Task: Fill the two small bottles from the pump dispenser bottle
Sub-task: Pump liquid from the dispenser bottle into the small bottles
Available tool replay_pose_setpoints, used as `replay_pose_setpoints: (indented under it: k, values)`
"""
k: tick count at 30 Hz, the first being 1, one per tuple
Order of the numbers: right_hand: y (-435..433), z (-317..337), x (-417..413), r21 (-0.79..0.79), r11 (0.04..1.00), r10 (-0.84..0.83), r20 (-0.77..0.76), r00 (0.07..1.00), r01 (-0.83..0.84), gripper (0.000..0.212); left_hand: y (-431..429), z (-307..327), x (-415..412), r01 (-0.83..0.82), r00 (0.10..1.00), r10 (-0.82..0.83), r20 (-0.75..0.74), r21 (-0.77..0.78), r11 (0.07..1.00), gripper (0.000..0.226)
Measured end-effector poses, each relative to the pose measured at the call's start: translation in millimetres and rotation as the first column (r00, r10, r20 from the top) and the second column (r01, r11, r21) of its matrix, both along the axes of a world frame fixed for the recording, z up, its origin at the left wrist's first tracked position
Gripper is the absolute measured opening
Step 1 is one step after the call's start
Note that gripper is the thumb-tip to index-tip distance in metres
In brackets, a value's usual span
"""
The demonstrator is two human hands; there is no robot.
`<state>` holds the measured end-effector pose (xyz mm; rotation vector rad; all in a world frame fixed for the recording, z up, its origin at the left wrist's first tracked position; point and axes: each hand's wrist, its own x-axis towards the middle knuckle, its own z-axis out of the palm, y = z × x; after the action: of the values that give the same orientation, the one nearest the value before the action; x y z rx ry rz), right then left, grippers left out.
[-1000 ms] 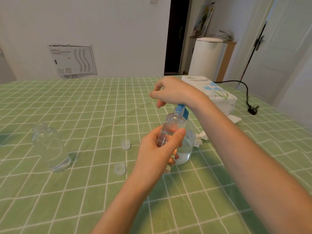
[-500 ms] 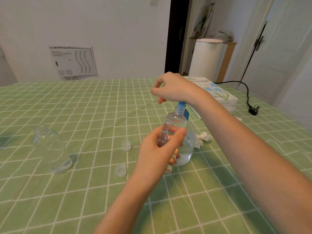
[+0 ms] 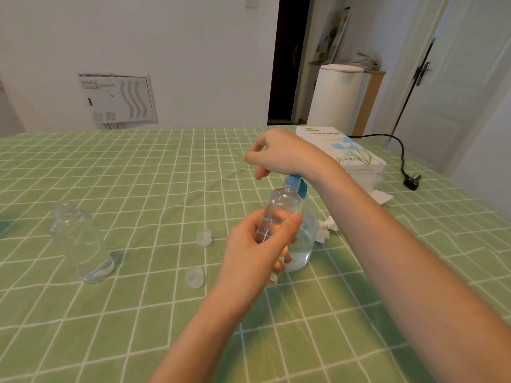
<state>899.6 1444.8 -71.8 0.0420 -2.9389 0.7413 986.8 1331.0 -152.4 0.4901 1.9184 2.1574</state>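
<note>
**Pumping Into the Hand-Held Bottle: Alignment and Stroke**

The left hand [image 3: 257, 250] grips the small clear plastic bottle [image 3: 279, 214] round its middle, thumb and fingers wrapped about it. The bottle is tipped slightly toward the blue pump head [image 3: 294, 184]. That head belongs to the clear pump dispenser bottle [image 3: 305, 244], which stands on the green checked tablecloth [image 3: 138, 189] directly behind the small bottle.

The right hand [image 3: 284, 156] sits over the pump head with its fingers loosely curled and gripping nothing. The heel of the hand appears to bear on the pump top, but the contact itself is hidden. A liquid line shows in the small bottle near the thumb, so filling looks partly done.

1. Hold the bottle mouth directly under the spout. Their meeting point is hard to make out from here.
2. Press straight down in full, slow strokes. No hand steadies the dispenser, so a sideways push could tip it.
3. Watch the level and stop short of the neck.

A second clear bottle [image 3: 80, 239], probably next to fill, stands well apart to the left. One translucent cap [image 3: 204, 237] and another [image 3: 194, 277] lie between it and the hands.
</note>
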Motion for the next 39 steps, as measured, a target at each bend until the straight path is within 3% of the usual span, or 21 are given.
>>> replay_pose_setpoints:
  k: [11,16,35,39]
  values:
    - [-0.5,4.6,-0.9,0.024,1.000,0.020,-0.053,0.998,-0.019,0.023,0.2,-0.7,-0.6,0.010,1.000,-0.010,-0.011,0.006,1.000,0.020]
    - [0.0,9.1,-0.7,0.011,1.000,0.025,-0.057,0.998,-0.025,0.023,-0.9,0.3,-0.2,0.008,1.000,-0.008,-0.019,0.007,1.000,0.037]
    - [0.0,1.4,0.2,-0.001,1.000,0.010,-0.040,0.999,-0.010,0.025,-0.7,-0.6,-0.4,0.022,1.000,-0.022,-0.008,0.001,1.000,0.021]
    - [-0.1,8.1,-0.2,-0.006,1.000,0.003,-0.055,0.998,-0.003,0.025,-1.2,0.3,0.1,0.015,1.000,-0.015,-0.013,0.005,1.000,0.037]
